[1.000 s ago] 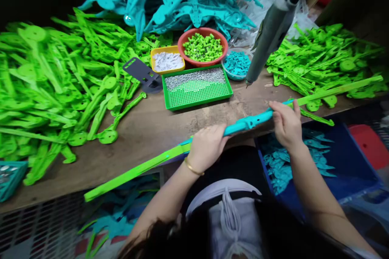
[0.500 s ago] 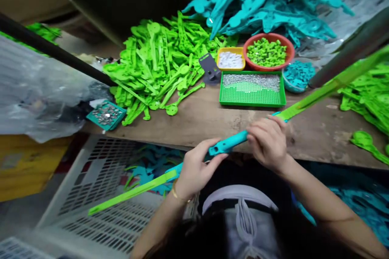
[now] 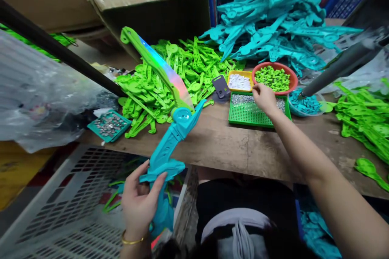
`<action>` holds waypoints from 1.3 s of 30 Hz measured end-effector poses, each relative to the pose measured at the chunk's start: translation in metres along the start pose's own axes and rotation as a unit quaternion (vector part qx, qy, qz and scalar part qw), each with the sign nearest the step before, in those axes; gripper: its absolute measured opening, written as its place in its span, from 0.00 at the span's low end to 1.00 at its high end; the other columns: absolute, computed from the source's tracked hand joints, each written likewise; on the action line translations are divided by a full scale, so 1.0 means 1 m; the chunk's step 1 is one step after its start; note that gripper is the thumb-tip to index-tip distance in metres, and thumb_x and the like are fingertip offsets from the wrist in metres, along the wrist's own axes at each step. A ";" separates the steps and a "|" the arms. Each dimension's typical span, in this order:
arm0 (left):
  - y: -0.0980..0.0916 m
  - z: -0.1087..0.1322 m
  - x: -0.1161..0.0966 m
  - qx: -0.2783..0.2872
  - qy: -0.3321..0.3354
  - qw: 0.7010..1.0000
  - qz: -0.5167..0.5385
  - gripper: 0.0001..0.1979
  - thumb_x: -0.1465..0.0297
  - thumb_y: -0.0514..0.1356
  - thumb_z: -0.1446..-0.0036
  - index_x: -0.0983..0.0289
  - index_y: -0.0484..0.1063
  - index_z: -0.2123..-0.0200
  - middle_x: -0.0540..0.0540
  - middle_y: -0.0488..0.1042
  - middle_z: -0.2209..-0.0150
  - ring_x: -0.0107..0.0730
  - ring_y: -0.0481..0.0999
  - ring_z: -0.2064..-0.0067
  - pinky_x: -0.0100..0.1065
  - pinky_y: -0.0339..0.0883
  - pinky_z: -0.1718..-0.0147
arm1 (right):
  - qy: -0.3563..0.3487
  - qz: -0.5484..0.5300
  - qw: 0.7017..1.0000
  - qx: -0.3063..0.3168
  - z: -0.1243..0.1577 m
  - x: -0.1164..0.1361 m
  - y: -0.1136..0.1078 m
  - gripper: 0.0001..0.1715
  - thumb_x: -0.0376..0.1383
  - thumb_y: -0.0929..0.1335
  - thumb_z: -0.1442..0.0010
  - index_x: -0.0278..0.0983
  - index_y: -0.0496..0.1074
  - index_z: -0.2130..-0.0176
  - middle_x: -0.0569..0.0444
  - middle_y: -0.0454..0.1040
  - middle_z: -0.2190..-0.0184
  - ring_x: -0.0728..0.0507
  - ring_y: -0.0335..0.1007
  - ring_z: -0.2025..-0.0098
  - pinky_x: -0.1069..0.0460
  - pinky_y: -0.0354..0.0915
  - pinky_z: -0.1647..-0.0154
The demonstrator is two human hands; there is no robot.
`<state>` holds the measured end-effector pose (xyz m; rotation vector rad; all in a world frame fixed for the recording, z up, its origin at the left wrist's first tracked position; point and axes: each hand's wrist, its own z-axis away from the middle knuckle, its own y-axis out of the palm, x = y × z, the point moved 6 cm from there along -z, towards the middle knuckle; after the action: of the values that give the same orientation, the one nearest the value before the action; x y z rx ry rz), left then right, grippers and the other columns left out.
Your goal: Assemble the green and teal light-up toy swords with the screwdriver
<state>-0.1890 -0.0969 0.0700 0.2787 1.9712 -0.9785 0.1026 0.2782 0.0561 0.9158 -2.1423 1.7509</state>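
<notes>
My left hand (image 3: pixel 138 202) is wrapped round the turquoise handle of a toy bow (image 3: pixel 165 145), held upright over the bench's front edge. A green limb with a shiny rainbow strip (image 3: pixel 162 68) joins the handle's upper end and slants up to the left. The bow's lower part is largely hidden behind my hand and wrist. My right hand (image 3: pixel 265 98) is over the green tray (image 3: pixel 249 119) of small silvery parts, fingers pinched together by the corner of the yellow tray (image 3: pixel 240 89) of white pieces. Whatever lies between those fingertips is too small to make out.
Green limbs (image 3: pixel 146 89) are heaped at left and turquoise handles (image 3: pixel 261 28) behind. A red bowl (image 3: pixel 296 83) of green bits and a clear tub (image 3: pixel 322 107) of turquoise bits stand right of the trays. Dark poles (image 3: pixel 75 58) flank the bench; a white crate (image 3: pixel 69 194) sits below.
My right hand has let go of the bow and moved up to the small-parts trays. My left hand has carried the bow left and turned it from a slant to nearly upright.
</notes>
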 end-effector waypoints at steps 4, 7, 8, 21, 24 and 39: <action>-0.002 0.003 0.008 -0.042 -0.037 0.998 0.008 0.21 0.62 0.68 0.50 0.57 0.71 0.53 0.52 0.74 0.61 0.31 0.74 0.69 0.35 0.73 0.70 | -0.003 0.015 0.999 0.030 -0.048 0.020 0.026 0.11 0.33 0.63 0.40 0.32 0.74 0.63 0.41 0.78 0.61 0.39 0.73 0.56 0.42 0.65 0.51; 0.003 0.006 0.011 -0.026 -0.070 0.997 0.016 0.19 0.62 0.66 0.48 0.58 0.70 0.53 0.52 0.75 0.62 0.31 0.75 0.69 0.36 0.74 0.67 | 0.022 0.022 0.998 0.061 -0.073 0.026 0.048 0.17 0.41 0.65 0.39 0.29 0.74 0.67 0.42 0.77 0.66 0.41 0.74 0.58 0.45 0.65 0.52; 0.004 0.007 0.012 -0.026 -0.078 0.996 0.018 0.19 0.61 0.66 0.48 0.59 0.70 0.53 0.52 0.75 0.62 0.30 0.75 0.70 0.36 0.75 0.67 | 0.032 0.022 0.997 0.067 -0.078 0.026 0.054 0.21 0.44 0.64 0.39 0.28 0.73 0.68 0.42 0.76 0.66 0.42 0.74 0.58 0.45 0.65 0.52; 0.045 -0.005 0.008 0.047 -0.084 0.993 0.069 0.24 0.60 0.65 0.47 0.61 0.67 0.47 0.59 0.75 0.52 0.39 0.78 0.53 0.39 0.74 0.56 | 0.004 -0.289 0.957 -0.032 0.019 0.106 -0.010 0.10 0.42 0.66 0.40 0.37 0.68 0.64 0.51 0.76 0.68 0.48 0.74 0.71 0.52 0.70 0.73; 0.063 -0.008 -0.002 0.067 -0.071 0.993 0.069 0.25 0.61 0.65 0.46 0.61 0.68 0.47 0.58 0.75 0.51 0.38 0.77 0.51 0.38 0.73 0.53 | -0.063 -0.370 0.921 0.103 0.095 0.148 0.000 0.09 0.41 0.67 0.40 0.38 0.69 0.66 0.55 0.75 0.72 0.49 0.70 0.74 0.51 0.69 0.74; 0.075 0.009 -0.017 0.051 -0.072 0.991 0.101 0.22 0.61 0.64 0.45 0.63 0.70 0.50 0.57 0.78 0.53 0.36 0.79 0.55 0.36 0.75 0.56 | -0.225 -0.231 0.944 -0.062 0.160 0.160 0.022 0.05 0.35 0.65 0.38 0.39 0.66 0.68 0.52 0.68 0.69 0.44 0.65 0.65 0.47 0.66 0.65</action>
<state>-0.1333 -0.0511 0.0416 0.4440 1.7279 -0.9411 -0.0017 0.0782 0.0824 1.7484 -2.0102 1.2480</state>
